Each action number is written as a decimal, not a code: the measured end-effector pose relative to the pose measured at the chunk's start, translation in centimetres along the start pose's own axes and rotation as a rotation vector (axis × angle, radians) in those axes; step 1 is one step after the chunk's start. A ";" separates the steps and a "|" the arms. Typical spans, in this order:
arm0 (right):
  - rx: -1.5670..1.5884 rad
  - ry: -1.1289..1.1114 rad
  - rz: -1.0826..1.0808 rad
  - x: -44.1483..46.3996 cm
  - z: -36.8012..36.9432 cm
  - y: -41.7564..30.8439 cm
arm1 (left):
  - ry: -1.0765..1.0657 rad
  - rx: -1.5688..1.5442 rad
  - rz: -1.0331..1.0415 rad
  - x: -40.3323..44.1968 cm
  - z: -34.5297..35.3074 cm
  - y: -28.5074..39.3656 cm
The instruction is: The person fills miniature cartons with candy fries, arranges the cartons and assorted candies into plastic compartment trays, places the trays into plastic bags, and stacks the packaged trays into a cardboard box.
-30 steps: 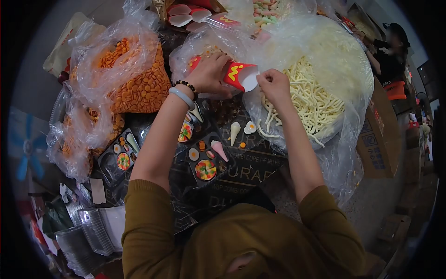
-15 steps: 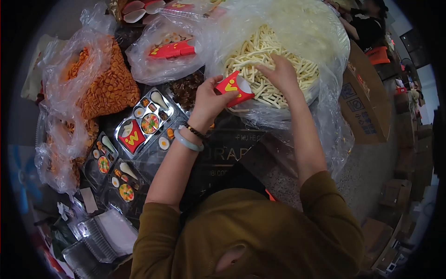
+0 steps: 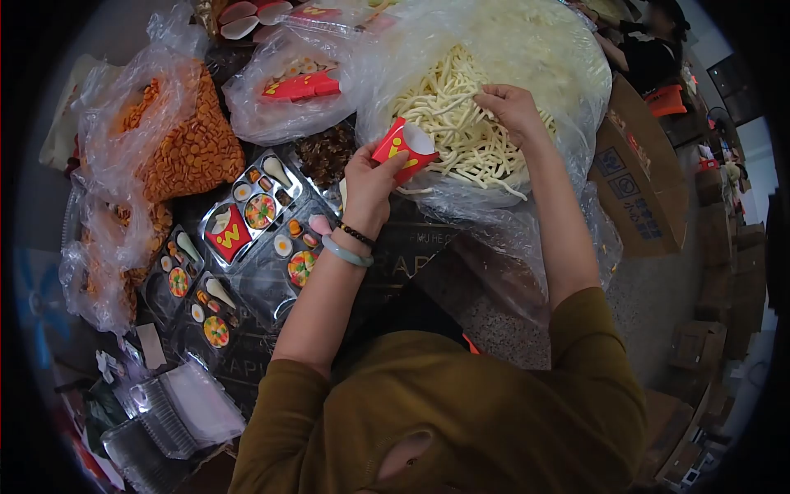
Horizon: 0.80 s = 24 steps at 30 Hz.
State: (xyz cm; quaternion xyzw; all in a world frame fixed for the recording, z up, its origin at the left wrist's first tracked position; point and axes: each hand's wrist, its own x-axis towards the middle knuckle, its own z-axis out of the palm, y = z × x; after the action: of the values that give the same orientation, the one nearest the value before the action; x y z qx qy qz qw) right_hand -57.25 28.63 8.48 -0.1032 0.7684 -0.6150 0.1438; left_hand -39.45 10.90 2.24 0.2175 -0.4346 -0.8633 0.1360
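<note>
My left hand grips a small red fries carton with a yellow mark, its pale mouth facing up. To its right, a heap of pale yellow toy fries spills out of a big clear plastic bag. Over that heap, my right hand has thumb and fingers pinched together, apparently on a single fry. Below and left of my left hand lie clear compartment trays; one tray holds a red fries carton, a round miniature dish and other small pieces.
Orange pieces fill a plastic bag at the left. Another bag holds red cartons at the back. Clear clamshell boxes lie at lower left. A cardboard box stands at the right; another person is beyond it.
My left hand and the carton have shifted slightly left. My right hand has gone from reaching down into the fries with fingers apart to a pinch, slightly up and right.
</note>
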 end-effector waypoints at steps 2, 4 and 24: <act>0.290 -0.042 0.061 -0.5 -0.8 -0.5 | -0.064 -0.141 -0.103 -0.8 1.1 0.3; 0.488 -0.159 0.107 -1.0 -1.0 -0.8 | -0.082 -0.159 -0.211 -1.4 2.1 0.0; -0.294 -0.434 -0.054 -4.3 4.3 2.9 | -0.070 0.087 -0.107 1.5 2.4 -1.4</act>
State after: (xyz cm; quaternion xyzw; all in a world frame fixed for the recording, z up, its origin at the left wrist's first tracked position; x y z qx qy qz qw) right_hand -51.68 26.82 5.19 -0.2727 0.7979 -0.4636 0.2721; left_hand -41.96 12.72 1.98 0.2159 -0.4639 -0.8567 0.0646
